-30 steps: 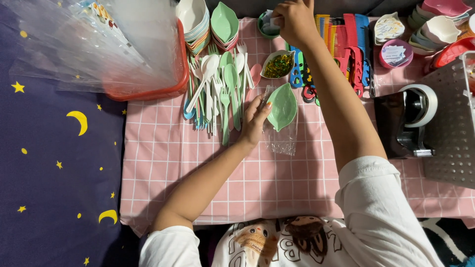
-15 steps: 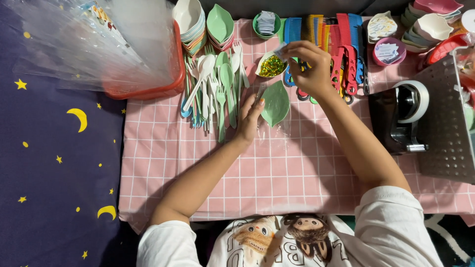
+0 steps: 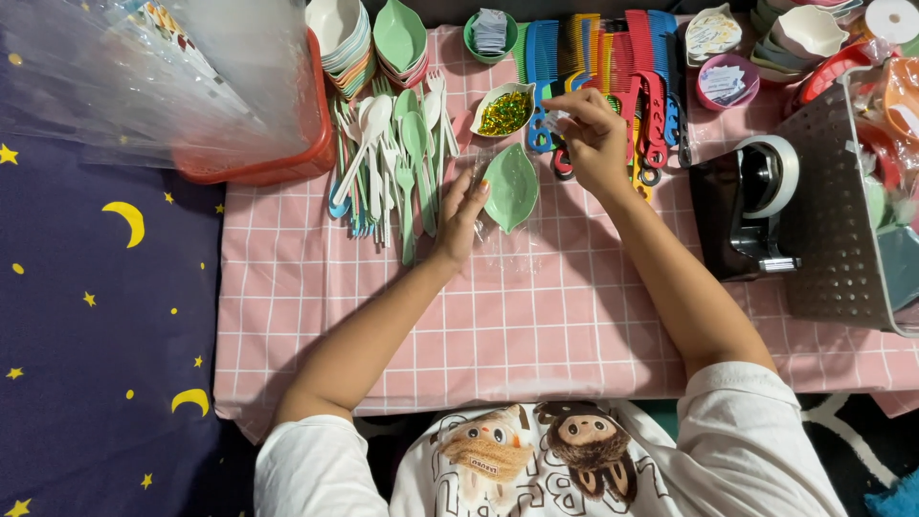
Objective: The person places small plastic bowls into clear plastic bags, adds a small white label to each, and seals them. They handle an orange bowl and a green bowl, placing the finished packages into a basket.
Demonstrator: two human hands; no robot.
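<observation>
Head view is looking straight down at a bench (image 3: 536, 325) covered in a pink checked cloth, and a green leaf-shaped dish (image 3: 512, 187) is lying near the middle of its far half. The left hand (image 3: 461, 215) is resting just to the left of that dish, fingers stretched out flat and together, fingertips touching the dish's edge and a crinkled clear plastic bag (image 3: 503, 251) that is lying under and just nearer than the dish. That grip is wide open, closing on nothing. The right hand (image 3: 595, 139) is hovering just to the right of the dish and a little beyond it, thumb and fingers pinched together on something small and pale; I cannot tell what it is.

Just beyond the leaf dish a small white bowl (image 3: 504, 110) is sitting, filled with shiny green and gold bits. To the left of the dish a heap of plastic spoons and forks (image 3: 392, 163) in white, green and blue is lying spread out. To the right and beyond, a row of coloured combs (image 3: 613, 57) is lying side by side, partly under the right hand. Well to the right of the dish a black tape dispenser (image 3: 751, 206) is standing, and beside it a grey perforated basket (image 3: 842, 220). Far left, a red tray (image 3: 278, 163) is holding clear bags.
</observation>
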